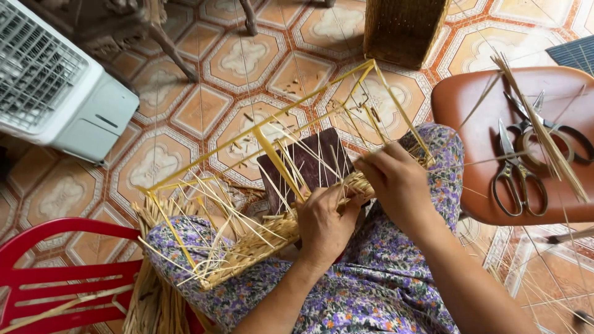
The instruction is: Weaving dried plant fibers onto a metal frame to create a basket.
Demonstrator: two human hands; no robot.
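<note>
Gripping the woven rim of a wicker frame (272, 179) across the lap, left hand (323, 224) and right hand (396, 180) side by side.

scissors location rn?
Head view, right side: the scissors lie on the brown stool beside thin straw strands, right of the person's right hand.

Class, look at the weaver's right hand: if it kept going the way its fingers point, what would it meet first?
Probably the left hand: the right hand points down-left along the woven straw edge, though depth is unclear.
</note>
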